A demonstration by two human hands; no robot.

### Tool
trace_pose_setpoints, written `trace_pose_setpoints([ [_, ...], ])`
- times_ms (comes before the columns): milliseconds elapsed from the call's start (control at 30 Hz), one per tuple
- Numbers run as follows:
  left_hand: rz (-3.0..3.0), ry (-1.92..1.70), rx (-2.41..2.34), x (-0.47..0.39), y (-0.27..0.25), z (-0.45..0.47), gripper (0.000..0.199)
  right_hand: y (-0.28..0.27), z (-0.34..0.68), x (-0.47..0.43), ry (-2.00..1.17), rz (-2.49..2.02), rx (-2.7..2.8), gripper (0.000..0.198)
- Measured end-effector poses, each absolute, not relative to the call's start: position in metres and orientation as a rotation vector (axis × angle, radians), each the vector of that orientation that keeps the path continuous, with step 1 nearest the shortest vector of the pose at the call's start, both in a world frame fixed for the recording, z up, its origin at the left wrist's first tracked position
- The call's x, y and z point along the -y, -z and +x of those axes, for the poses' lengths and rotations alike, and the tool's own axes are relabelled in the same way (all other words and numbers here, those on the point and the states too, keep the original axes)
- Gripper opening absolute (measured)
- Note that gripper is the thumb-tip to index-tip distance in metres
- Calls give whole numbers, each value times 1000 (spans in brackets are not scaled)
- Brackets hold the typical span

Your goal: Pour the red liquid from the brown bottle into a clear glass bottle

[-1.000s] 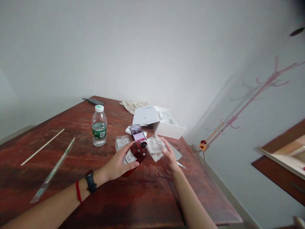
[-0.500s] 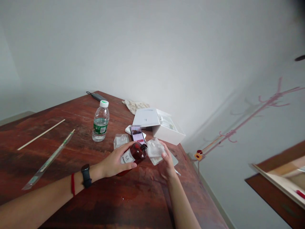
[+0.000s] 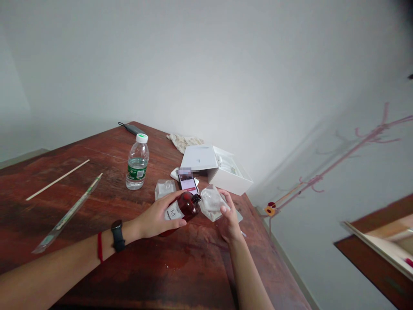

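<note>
The left hand [image 3: 161, 217] is grasping the brown bottle [image 3: 191, 204], fingers wrapping its far side and thumb lying along its near side. The bottle is leaning, its dark neck pointing toward the clear container [image 3: 211, 203]; a white label marked "M" is facing up. The brown bottle is sitting just on the near side of the phone [image 3: 187, 182], overlapping its lower edge in this view. The right hand [image 3: 229, 215] is gripping the clear container by its right edge, thumb on top, to the right of and nearer than the phone. Neck and container are showing close together; contact between them cannot be told.

The second container [image 3: 164, 187] is lying left of the phone, partly hidden by the left hand. Farther left of the phone, the water bottle [image 3: 137, 170] is standing upright, its white cap on. Well to the phone's left, a bare stick [image 3: 58, 180] and a wrapped stick [image 3: 72, 210] are lying apart on the table [image 3: 129, 280]. Beyond and right of the phone, the white box [image 3: 229, 177] is resting, a white panel leaning toward the phone's side. A cloth [image 3: 183, 142] is lying behind the phone; a grey case [image 3: 133, 128] is resting far behind and left of the phone.
</note>
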State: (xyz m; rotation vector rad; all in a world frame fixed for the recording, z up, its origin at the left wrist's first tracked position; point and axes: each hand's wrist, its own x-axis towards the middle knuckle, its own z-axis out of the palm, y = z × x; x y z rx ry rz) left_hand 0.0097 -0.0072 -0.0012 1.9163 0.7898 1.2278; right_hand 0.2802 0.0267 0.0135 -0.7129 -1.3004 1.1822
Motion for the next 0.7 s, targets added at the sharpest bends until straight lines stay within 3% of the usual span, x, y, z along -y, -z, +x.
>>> trace_pose_setpoints([
  [700,1879,-1220,-756,8,2,10,80,-18,282,-23,-1138,-711,1259,68],
])
